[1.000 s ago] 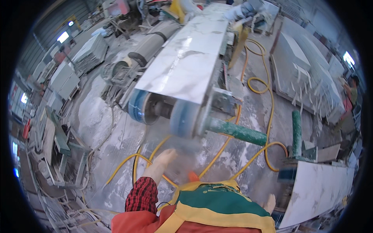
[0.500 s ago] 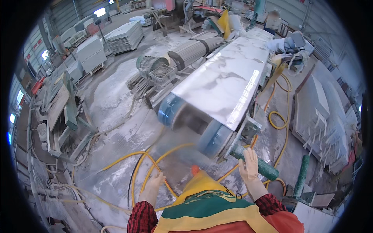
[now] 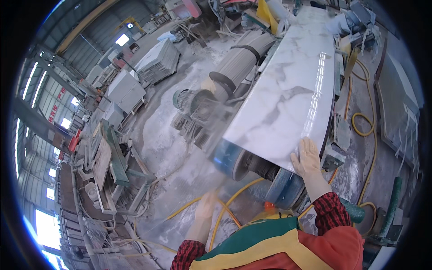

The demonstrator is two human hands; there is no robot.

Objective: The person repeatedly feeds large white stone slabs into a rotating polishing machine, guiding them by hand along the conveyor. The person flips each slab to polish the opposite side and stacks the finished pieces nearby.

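Observation:
A long, polished white slab with grey veins (image 3: 279,85) stretches away from me, propped at a slant. My right hand (image 3: 308,159) lies on its near right corner, fingers extended and palm down. Beneath the near edge are a left blue drum (image 3: 231,159) and a right blue drum (image 3: 285,189), with a dark ribbed shaft (image 3: 263,167) between them. Lower left, my left hand (image 3: 206,207) is off the slab, above the floor near a yellow hose (image 3: 184,208). Motion blur smears its fingers, so its grip is unclear. Both hands look covered by pale gloves.
Left of the slab sits a dusty motor (image 3: 195,103) beside a ribbed roll (image 3: 245,58). Yellow hoses loop across the wet floor, one coil (image 3: 363,123) at right. A wooden rack (image 3: 114,157) stands left. Large slabs (image 3: 398,103) lean at right. A green pipe (image 3: 390,207) stands lower right.
My right hand has moved up and forward from beside a green pipe onto the slab's near corner. My left hand has shifted and blurred. The view has turned and come closer to the slab.

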